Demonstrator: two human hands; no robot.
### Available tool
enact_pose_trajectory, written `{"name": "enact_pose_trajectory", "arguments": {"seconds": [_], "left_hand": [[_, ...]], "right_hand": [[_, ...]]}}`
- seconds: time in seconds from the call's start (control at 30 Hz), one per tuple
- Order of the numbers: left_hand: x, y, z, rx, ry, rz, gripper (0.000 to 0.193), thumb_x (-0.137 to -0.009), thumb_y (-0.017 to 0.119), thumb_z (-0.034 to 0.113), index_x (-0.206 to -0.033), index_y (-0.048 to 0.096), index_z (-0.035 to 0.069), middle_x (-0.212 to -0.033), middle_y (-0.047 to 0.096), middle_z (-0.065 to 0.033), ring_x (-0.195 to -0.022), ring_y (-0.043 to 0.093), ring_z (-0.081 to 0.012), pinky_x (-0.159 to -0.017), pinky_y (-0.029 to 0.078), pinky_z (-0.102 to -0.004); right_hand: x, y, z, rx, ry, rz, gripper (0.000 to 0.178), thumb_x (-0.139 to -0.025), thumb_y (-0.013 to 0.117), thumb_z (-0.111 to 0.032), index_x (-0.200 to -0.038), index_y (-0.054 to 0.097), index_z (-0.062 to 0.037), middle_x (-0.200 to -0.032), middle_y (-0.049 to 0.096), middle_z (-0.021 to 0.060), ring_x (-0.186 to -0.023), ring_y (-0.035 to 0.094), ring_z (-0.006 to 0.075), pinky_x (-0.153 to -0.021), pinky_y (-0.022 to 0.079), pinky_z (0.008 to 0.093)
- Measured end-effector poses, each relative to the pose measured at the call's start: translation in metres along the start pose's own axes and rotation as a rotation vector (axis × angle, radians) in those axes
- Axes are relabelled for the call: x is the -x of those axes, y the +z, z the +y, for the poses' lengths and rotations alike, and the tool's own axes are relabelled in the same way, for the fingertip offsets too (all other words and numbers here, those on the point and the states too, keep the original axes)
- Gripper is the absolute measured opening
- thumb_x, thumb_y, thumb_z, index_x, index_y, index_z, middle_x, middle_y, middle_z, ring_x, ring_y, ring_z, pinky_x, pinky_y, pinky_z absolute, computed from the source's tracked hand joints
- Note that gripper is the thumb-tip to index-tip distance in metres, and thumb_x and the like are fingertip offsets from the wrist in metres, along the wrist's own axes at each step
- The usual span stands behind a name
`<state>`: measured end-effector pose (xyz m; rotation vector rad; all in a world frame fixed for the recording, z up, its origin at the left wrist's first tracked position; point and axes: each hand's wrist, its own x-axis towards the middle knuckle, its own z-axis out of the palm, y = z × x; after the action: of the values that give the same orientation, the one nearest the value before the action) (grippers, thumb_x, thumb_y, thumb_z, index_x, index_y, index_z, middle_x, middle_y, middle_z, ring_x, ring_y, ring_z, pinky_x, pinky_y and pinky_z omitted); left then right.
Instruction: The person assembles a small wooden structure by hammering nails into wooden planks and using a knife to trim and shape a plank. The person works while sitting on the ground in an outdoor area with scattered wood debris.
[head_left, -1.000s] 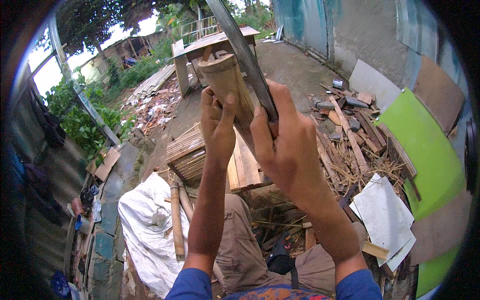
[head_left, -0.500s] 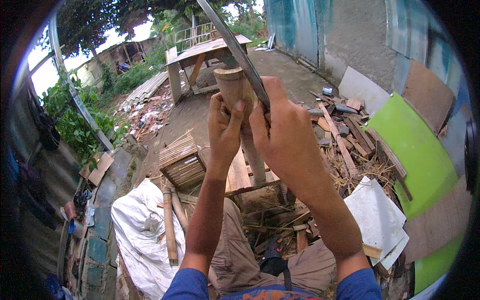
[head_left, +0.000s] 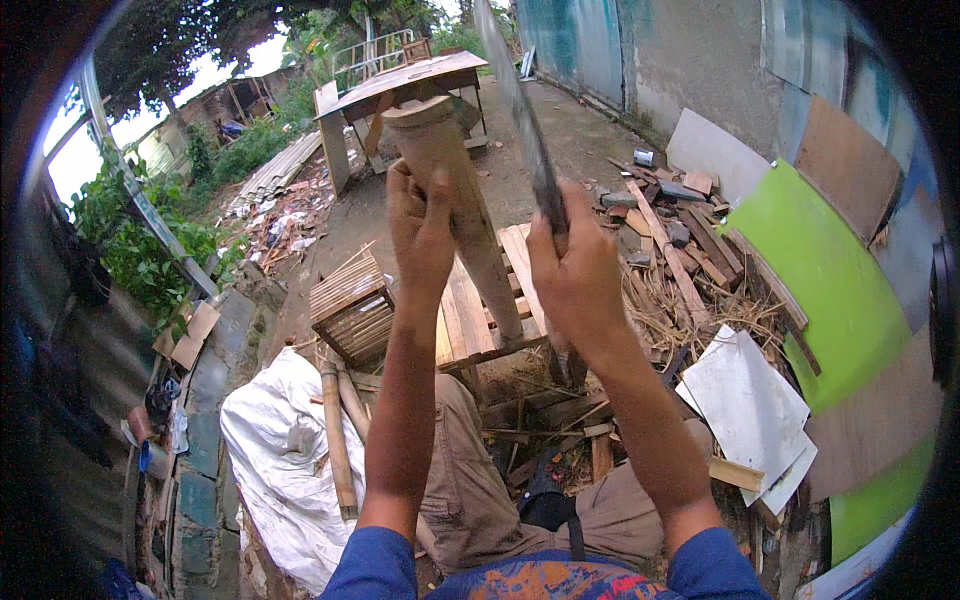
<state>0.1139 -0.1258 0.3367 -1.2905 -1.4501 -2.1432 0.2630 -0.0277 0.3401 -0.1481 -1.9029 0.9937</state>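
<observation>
My left hand [head_left: 422, 225] is closed round the upper part of a thick, tapering bamboo pole [head_left: 472, 215]. Its wide end points up and away, and the narrow end comes down on a slatted wooden bench [head_left: 462, 325] in front of my knees. In my right hand [head_left: 580, 268] is the handle of a machete [head_left: 522, 115]. The long grey blade stands upright to the right of the pole, apart from it and blurred by motion.
Two bamboo poles [head_left: 336, 430] lie on a white sack [head_left: 280, 440] at the left, near a slatted bamboo box [head_left: 350, 300]. Scrap wood [head_left: 690, 235] is heaped on the right beside a green board [head_left: 815, 290]. A wooden table [head_left: 410, 78] stands farther back.
The machete has come away from the pole, moving right and down with my right hand. The pole's upper end and my left hand appear farther left.
</observation>
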Motion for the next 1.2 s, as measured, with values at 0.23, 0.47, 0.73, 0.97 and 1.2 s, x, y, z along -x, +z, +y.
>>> {"name": "enact_pose_trajectory", "arguments": {"seconds": [0.23,0.47,0.73,0.97,1.2], "left_hand": [[0.007,-0.008,-0.004,-0.005,0.036,0.079,0.040,-0.102,0.058,0.027,-0.130,0.044,0.002,-0.114,0.060,-0.0066,-0.103,0.056,-0.0132,-0.089,0.046,-0.0295],[0.013,-0.019,0.001,0.053,0.035,0.130,0.042,-0.101,0.057,0.027,-0.133,0.045,0.002,-0.115,0.060,-0.0089,-0.103,0.060,-0.0186,-0.089,0.049,-0.0342],[0.011,-0.014,0.002,0.105,0.039,0.065,0.044,-0.101,0.059,0.029,-0.132,0.043,0.002,-0.113,0.061,-0.0067,-0.100,0.058,-0.0141,-0.086,0.048,-0.0300],[0.011,-0.018,-0.005,0.039,0.038,0.226,0.045,-0.099,0.063,0.030,-0.130,0.048,0.001,-0.112,0.063,-0.0094,-0.100,0.061,-0.0165,-0.086,0.051,-0.0308],[0.004,-0.029,-0.006,0.037,0.052,0.213,0.039,-0.100,0.061,0.029,-0.125,0.050,0.002,-0.105,0.063,-0.0082,-0.093,0.063,-0.0169,-0.083,0.052,-0.0310]], "right_hand": [[0.047,0.048,0.034,-0.026,0.097,-0.088,0.029,-0.095,0.052,-0.013,-0.120,0.051,0.0013,-0.069,0.062,0.0250,-0.068,0.065,0.0450,-0.060,0.050,0.0488],[0.065,0.054,0.043,-0.114,0.096,-0.119,0.030,-0.094,0.053,-0.010,-0.122,0.048,-0.0011,-0.072,0.061,0.0293,-0.072,0.063,0.0499,-0.060,0.047,0.0537],[0.128,0.069,0.157,0.208,0.445,-0.382,0.033,-0.093,0.053,-0.012,-0.124,0.047,-0.0005,-0.075,0.062,0.0298,-0.076,0.063,0.0502,-0.066,0.047,0.0563],[0.158,0.086,0.156,0.094,0.341,-0.184,0.038,-0.094,0.053,-0.012,-0.127,0.047,0.0046,-0.089,0.065,0.0308,-0.085,0.063,0.0495,-0.072,0.050,0.0543],[0.226,0.089,0.199,0.192,0.565,-0.317,0.038,-0.095,0.050,-0.013,-0.129,0.045,0.0038,-0.095,0.065,0.0309,-0.084,0.064,0.0475,-0.073,0.050,0.0564]]}}
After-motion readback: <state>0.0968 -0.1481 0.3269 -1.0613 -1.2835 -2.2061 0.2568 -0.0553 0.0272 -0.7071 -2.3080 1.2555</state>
